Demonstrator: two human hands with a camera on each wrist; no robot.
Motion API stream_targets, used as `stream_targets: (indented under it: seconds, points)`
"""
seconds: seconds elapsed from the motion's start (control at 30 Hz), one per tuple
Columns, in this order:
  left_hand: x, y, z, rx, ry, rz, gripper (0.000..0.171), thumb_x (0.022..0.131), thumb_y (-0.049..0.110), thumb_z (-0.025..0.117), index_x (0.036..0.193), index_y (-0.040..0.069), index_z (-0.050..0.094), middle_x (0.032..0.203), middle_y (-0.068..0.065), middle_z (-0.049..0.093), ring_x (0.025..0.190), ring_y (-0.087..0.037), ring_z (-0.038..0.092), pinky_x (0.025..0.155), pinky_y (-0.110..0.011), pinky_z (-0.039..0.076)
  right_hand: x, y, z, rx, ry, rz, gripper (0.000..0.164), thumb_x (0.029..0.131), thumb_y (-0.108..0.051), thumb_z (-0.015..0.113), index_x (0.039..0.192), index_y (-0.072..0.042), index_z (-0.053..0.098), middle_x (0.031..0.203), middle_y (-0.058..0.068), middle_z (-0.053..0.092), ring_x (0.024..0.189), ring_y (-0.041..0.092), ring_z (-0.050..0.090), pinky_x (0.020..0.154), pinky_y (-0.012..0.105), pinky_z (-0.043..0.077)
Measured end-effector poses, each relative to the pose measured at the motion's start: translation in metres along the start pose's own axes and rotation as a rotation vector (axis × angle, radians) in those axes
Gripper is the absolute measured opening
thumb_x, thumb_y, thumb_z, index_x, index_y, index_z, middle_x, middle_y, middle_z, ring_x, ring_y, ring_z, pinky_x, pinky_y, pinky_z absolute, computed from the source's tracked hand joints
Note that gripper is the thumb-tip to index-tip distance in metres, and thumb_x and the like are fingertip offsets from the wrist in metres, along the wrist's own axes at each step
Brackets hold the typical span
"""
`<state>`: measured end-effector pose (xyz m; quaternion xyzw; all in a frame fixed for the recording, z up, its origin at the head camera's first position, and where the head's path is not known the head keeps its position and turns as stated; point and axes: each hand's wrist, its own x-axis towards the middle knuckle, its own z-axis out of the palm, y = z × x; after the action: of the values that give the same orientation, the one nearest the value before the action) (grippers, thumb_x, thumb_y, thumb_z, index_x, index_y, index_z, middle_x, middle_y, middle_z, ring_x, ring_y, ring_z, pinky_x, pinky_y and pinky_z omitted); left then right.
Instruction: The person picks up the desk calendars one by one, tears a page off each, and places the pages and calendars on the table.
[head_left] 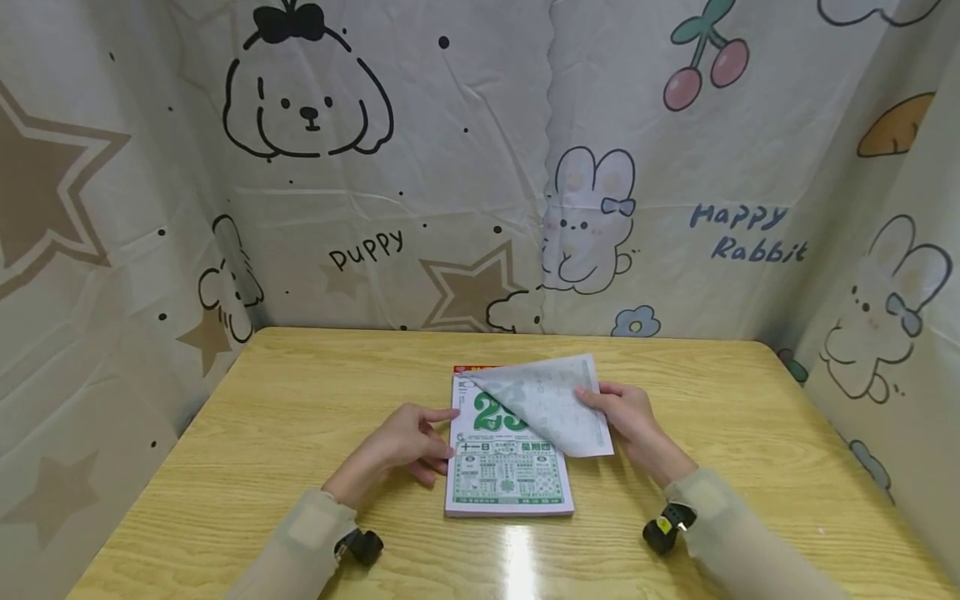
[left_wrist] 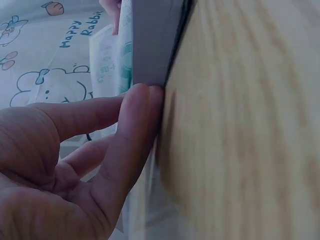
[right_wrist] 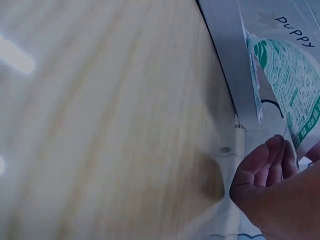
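A thick tear-off calendar (head_left: 508, 483) with green print lies on the table. Its top sheet (head_left: 551, 400) is lifted and folded back diagonally from the lower right, showing a pale reverse and covering part of the large green number. My right hand (head_left: 628, 417) pinches this sheet at its right edge; in the right wrist view the sheet's green-printed face (right_wrist: 290, 85) rises beside the hand. My left hand (head_left: 408, 442) touches the calendar's left side with extended fingers. In the left wrist view, fingertips rest against the block's side (left_wrist: 156, 45), close to the tabletop.
The wooden table (head_left: 300, 400) extends around the calendar. Patterned curtain cloth (head_left: 465, 183) hangs behind it and along both sides. Black wrist cameras (head_left: 363, 547) are strapped on both wrists. A red strip (head_left: 471, 368) shows at the calendar's top edge.
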<state>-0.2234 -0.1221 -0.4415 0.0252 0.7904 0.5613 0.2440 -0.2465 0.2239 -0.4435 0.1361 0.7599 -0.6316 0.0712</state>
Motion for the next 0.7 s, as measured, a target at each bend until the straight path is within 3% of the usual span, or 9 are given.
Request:
stream_targets:
  seconds: [0.33, 0.7]
  points:
    - [0.014, 0.008, -0.005, 0.065, -0.007, -0.015, 0.072, 0.095, 0.006, 0.078, 0.160, 0.015, 0.048, 0.092, -0.017, 0.070, 0.064, -0.022, 0.071, 0.056, -0.036, 0.065, 0.010, -0.009, 0.002, 0.048, 0.007, -0.035, 0.049, 0.098, -0.028, 0.079, 0.132, 0.005, 0.067, 0.100, 0.004, 0.072, 0.082, 0.011, 0.066, 0.067, 0.023, 0.058]
    - [0.020, 0.012, -0.005, 0.093, -0.002, -0.046, 0.074, 0.096, 0.006, 0.077, 0.161, 0.019, 0.046, 0.087, -0.017, 0.072, 0.061, -0.024, 0.072, 0.056, -0.038, 0.065, 0.004, -0.003, 0.001, -0.017, 0.035, -0.051, 0.042, 0.096, -0.028, 0.081, 0.121, 0.005, 0.071, 0.098, 0.004, 0.070, 0.081, 0.011, 0.063, 0.065, 0.022, 0.055]
